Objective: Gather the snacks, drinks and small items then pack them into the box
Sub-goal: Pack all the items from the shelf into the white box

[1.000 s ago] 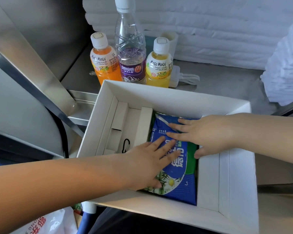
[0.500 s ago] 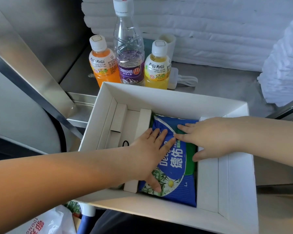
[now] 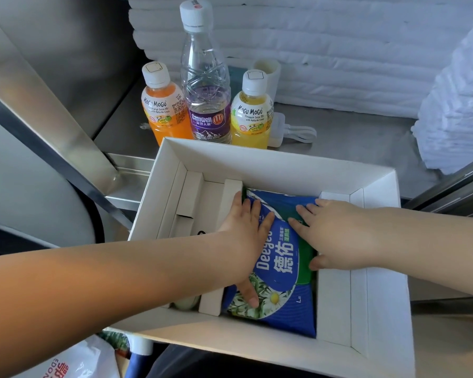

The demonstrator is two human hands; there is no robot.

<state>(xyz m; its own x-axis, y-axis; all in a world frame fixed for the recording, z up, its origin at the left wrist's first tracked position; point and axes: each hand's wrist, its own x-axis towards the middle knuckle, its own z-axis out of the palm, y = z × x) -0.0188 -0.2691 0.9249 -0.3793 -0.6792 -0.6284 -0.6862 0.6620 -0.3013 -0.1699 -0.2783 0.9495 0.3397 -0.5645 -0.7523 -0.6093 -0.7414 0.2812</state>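
A white cardboard box (image 3: 380, 309) with inner dividers lies open in front of me. A blue and green wet-wipes pack (image 3: 281, 271) lies flat in its middle compartment. My left hand (image 3: 246, 236) presses flat on the pack's left side, fingers spread, thumb near the pack's front. My right hand (image 3: 336, 236) presses flat on its right side. Behind the box stand an orange juice bottle (image 3: 165, 110), a clear water bottle (image 3: 205, 77) and a yellow juice bottle (image 3: 251, 115).
A white charger with a cable (image 3: 292, 130) lies behind the yellow bottle, next to a white cup (image 3: 268, 72). White padded material (image 3: 339, 50) lines the back and right. A slanted metal bar (image 3: 52, 126) runs at left. A white plastic bag (image 3: 74, 361) lies below the box.
My left hand has slid farther forward and left along the pack, toward the divider. My right hand has stayed on the pack's right side.
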